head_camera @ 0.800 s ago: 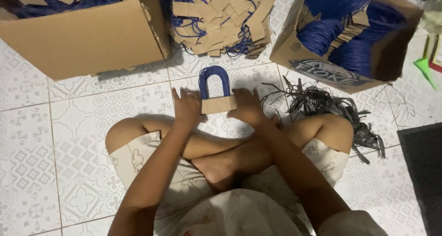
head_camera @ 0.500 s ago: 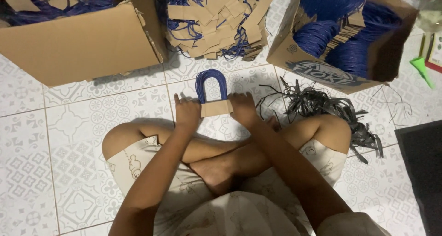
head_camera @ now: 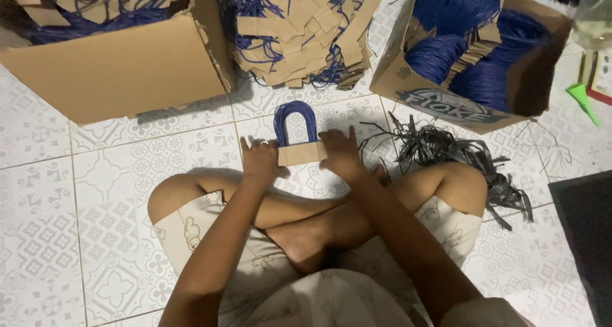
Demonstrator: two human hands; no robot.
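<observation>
- One stack of brown card strips [head_camera: 302, 153] is held flat on the tiled floor [head_camera: 95, 174], just in front of the crossed legs.
- One bunch of blue cord loops [head_camera: 295, 120] is seen arching up from the far edge of that stack.
- The stack's left end is gripped by the left hand [head_camera: 260, 162], whose fingers are closed around it.
- The stack's right end is pressed by the right hand [head_camera: 340, 152], with its fingers curled over the card.
- Three cardboard boxes are counted along the top of the view.
- The left box [head_camera: 121, 72] is filled with blue cord and a few card strips.
- The middle box [head_camera: 217, 27] is mostly hidden; a loose pile of strips with blue cord [head_camera: 303, 34] is spilled beside it.
- The right box [head_camera: 446, 104] is packed with several coils of blue cord [head_camera: 456, 8]; an exact count cannot be told.
- One tangle of dark strands [head_camera: 459, 158] is lying on the floor by the right knee.
- One green object [head_camera: 581, 97] is seen at the right edge.
- One dark mat [head_camera: 583, 238] is seen at the lower right.
</observation>
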